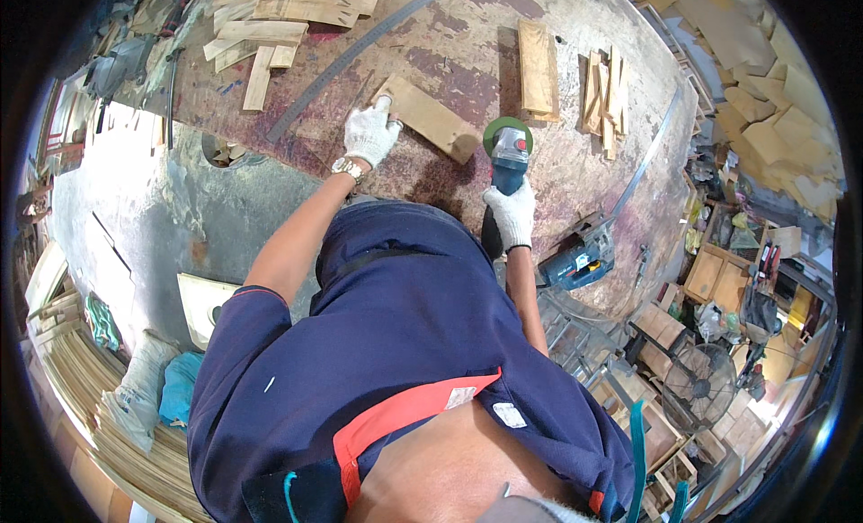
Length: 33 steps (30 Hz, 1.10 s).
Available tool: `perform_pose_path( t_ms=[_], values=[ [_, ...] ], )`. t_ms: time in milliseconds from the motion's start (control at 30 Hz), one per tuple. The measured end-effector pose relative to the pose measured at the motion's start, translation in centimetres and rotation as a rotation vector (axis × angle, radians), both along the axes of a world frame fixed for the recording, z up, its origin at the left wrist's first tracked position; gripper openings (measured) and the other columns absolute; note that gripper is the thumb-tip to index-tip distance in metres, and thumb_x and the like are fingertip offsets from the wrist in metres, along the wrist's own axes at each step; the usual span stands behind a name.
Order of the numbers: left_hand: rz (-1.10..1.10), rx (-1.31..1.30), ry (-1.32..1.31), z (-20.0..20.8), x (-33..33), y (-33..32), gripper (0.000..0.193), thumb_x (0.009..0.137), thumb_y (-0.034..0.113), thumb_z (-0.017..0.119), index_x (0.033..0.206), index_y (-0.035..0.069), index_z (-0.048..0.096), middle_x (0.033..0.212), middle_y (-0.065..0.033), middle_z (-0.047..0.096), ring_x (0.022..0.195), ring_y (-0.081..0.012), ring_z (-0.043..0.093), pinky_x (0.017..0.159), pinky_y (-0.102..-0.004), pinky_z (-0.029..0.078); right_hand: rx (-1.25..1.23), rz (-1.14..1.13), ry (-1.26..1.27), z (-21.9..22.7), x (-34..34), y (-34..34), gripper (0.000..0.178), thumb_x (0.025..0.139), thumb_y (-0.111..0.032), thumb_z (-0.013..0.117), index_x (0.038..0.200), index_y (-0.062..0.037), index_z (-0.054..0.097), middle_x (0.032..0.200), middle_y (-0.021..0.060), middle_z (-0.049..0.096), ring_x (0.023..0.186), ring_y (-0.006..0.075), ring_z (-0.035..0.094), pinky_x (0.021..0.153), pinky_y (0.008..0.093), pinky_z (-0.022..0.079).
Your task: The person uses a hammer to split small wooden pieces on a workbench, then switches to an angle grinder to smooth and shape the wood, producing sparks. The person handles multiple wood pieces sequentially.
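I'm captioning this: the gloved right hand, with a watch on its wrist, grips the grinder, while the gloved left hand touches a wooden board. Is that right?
The watch is wrong: the head view shows it on the left wrist, not the right. The gloved right hand grips the grinder, and the gloved left hand touches a wooden board.

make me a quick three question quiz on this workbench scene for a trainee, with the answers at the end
1. Which holds the angle grinder: (a) the left hand, (b) the right hand, (c) neither?
2. True or false: the left hand, at one end of the wooden board, is bare.
3. Fill the gap: the grinder's disc is ____ in colour.

Key: 1. b; 2. false, it wears a white glove; 3. green.
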State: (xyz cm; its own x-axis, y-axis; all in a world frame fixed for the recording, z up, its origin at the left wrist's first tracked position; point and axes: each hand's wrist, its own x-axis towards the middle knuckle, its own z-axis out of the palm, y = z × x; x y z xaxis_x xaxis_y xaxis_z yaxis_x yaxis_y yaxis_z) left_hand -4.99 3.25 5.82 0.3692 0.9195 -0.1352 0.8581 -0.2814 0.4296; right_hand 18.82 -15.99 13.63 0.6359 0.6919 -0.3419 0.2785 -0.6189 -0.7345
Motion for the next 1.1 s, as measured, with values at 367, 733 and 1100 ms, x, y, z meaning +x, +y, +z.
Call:
perform_pose_path(
  t_ms=[367, 733, 1100],
  values=[
    [-0.316, 0.073, 0.183, 0.8, -1.0, 1.6, 0.084, 0.072, 0.045, 0.083, 0.144, 0.014, 0.049, 0.138, -0.0130, 0.053, 0.133, -0.0324, 0.047, 0.110, -0.0521, 0.037, -0.074, -0.043, -0.028, 0.2, 0.2, -0.3, 0.048, 0.069, -0.020, 0.079, 0.112, -0.0034, 0.066, 0.097, 0.0122, 0.074, 0.088, 0.0239, 0.070, 0.085, 0.0360, 0.054],
    [-0.320, 0.066, 0.182, 0.1, -1.5, 2.1, 0.081, 0.070, 0.050, 0.085, 0.135, 0.010, 0.057, 0.134, -0.0111, 0.055, 0.133, -0.0301, 0.048, 0.112, -0.0510, 0.035, -0.106, -0.025, -0.016, -1.0, 0.3, 0.3, 0.047, 0.068, -0.022, 0.080, 0.110, -0.0043, 0.068, 0.098, 0.0123, 0.074, 0.090, 0.0251, 0.071, 0.086, 0.0367, 0.054],
    [-0.301, 0.088, 0.108, -0.4, -1.8, 1.9, 0.083, 0.062, 0.052, 0.088, 0.129, 0.010, 0.061, 0.130, -0.0102, 0.056, 0.130, -0.0303, 0.049, 0.108, -0.0494, 0.039, -0.120, 0.031, -0.022, -2.1, 0.3, 2.9, 0.048, 0.068, -0.025, 0.081, 0.110, -0.0057, 0.068, 0.100, 0.0138, 0.075, 0.093, 0.0269, 0.073, 0.086, 0.0376, 0.055]
  ],
)
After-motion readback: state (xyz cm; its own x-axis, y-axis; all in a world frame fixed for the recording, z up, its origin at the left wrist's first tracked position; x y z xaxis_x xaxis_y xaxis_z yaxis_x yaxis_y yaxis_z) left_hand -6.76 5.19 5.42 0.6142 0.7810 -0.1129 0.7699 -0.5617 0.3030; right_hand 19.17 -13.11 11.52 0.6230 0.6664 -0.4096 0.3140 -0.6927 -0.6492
